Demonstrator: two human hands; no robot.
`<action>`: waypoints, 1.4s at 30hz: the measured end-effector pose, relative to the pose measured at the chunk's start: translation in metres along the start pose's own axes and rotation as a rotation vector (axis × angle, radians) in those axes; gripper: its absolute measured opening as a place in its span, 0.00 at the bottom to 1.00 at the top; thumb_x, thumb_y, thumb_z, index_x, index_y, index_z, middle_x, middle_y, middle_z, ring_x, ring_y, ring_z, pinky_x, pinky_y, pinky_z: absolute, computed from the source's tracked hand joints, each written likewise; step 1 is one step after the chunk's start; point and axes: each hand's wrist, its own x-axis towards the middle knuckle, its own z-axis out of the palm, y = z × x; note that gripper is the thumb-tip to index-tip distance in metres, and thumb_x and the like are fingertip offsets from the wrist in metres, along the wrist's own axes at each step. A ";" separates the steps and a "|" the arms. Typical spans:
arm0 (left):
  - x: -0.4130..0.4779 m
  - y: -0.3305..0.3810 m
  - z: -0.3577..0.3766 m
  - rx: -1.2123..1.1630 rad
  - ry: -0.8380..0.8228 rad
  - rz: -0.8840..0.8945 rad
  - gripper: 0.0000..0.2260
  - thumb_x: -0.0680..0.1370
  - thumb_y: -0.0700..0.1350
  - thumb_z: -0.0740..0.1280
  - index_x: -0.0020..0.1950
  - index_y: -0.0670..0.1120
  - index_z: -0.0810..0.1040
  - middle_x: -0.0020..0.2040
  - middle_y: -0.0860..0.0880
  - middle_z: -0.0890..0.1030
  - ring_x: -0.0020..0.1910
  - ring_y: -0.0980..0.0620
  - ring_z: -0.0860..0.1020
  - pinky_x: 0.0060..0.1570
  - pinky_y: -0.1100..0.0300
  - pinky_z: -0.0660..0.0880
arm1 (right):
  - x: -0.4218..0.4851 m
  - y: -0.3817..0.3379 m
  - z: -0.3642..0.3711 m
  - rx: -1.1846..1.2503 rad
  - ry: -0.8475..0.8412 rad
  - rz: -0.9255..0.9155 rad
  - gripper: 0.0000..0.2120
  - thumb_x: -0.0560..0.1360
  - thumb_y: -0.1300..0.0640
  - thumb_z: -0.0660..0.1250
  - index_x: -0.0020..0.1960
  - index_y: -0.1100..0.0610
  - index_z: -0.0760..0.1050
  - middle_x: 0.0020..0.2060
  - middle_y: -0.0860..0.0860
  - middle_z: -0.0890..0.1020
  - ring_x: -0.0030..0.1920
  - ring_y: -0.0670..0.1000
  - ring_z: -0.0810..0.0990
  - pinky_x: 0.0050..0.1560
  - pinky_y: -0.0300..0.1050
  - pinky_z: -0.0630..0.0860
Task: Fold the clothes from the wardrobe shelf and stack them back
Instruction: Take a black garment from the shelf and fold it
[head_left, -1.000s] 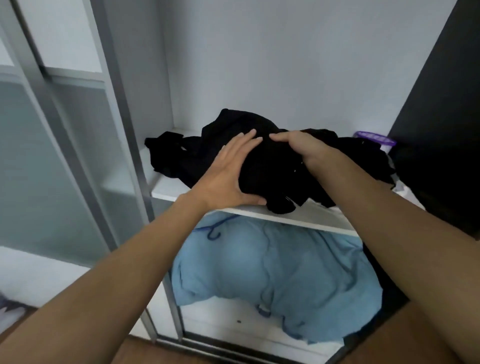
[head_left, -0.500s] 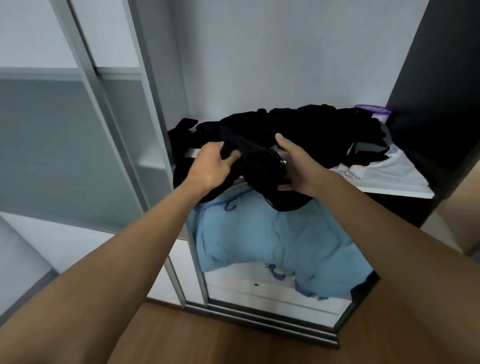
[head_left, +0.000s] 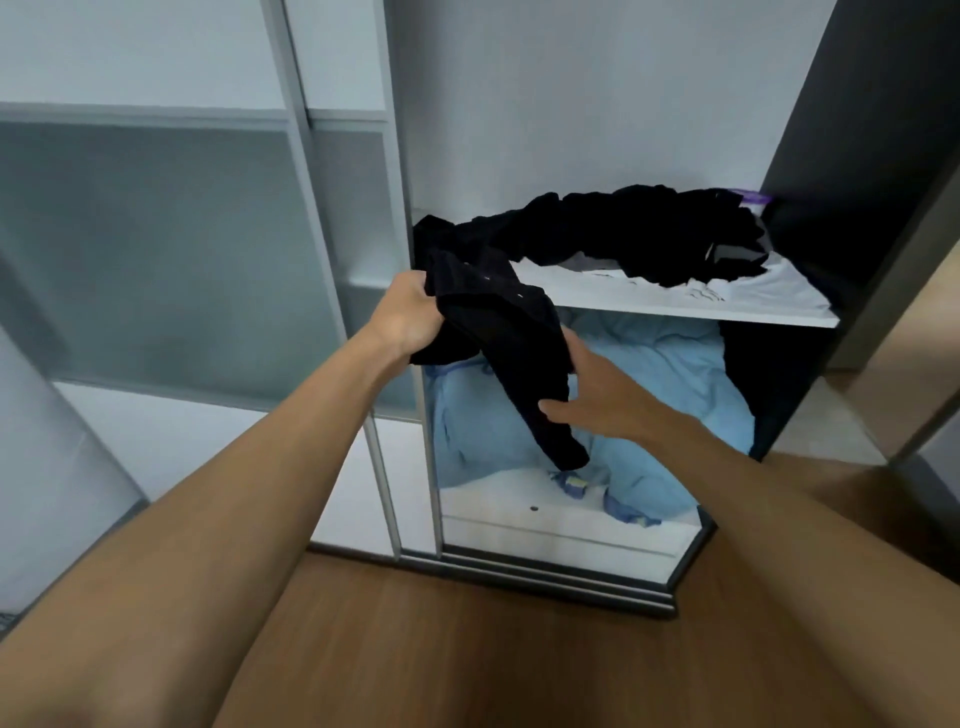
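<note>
A black garment (head_left: 511, 358), pressed on the shelf a second earlier, had been drawn clear of it, bunched in the clenched left hand (head_left: 408, 319) and supported by the right hand (head_left: 597, 402) with fingers extended. Unfolding was judged next. Behind lay blue cloth (head_left: 660, 384); on the wardrobe shelf (head_left: 675, 310) a black heap (head_left: 639, 228) and white garment (head_left: 748, 291) remained.

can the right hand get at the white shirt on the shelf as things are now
Probably not right away. The right hand is busy under the black garment that the left hand grips. The white shirt lies uncovered at the shelf's front right, with its back part under the black pile.
</note>
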 end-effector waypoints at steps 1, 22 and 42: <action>-0.010 -0.001 -0.008 -0.028 -0.007 -0.007 0.08 0.78 0.37 0.60 0.44 0.41 0.79 0.39 0.45 0.76 0.38 0.50 0.73 0.35 0.58 0.71 | -0.014 -0.001 0.013 0.007 0.088 0.043 0.37 0.69 0.45 0.70 0.73 0.31 0.58 0.58 0.33 0.77 0.56 0.34 0.77 0.54 0.31 0.74; -0.140 -0.053 -0.034 -0.151 -0.167 -0.147 0.05 0.71 0.55 0.77 0.43 0.59 0.82 0.41 0.63 0.85 0.44 0.64 0.82 0.44 0.69 0.74 | -0.123 -0.105 -0.082 0.689 0.239 0.254 0.15 0.76 0.58 0.68 0.34 0.48 0.87 0.34 0.45 0.87 0.35 0.43 0.86 0.33 0.32 0.78; -0.157 0.007 0.053 -0.550 -0.241 -0.693 0.08 0.80 0.45 0.66 0.46 0.45 0.83 0.35 0.45 0.85 0.30 0.48 0.84 0.28 0.55 0.80 | -0.204 0.008 -0.026 1.236 0.164 0.554 0.28 0.77 0.38 0.61 0.64 0.59 0.80 0.62 0.57 0.81 0.61 0.57 0.81 0.63 0.51 0.76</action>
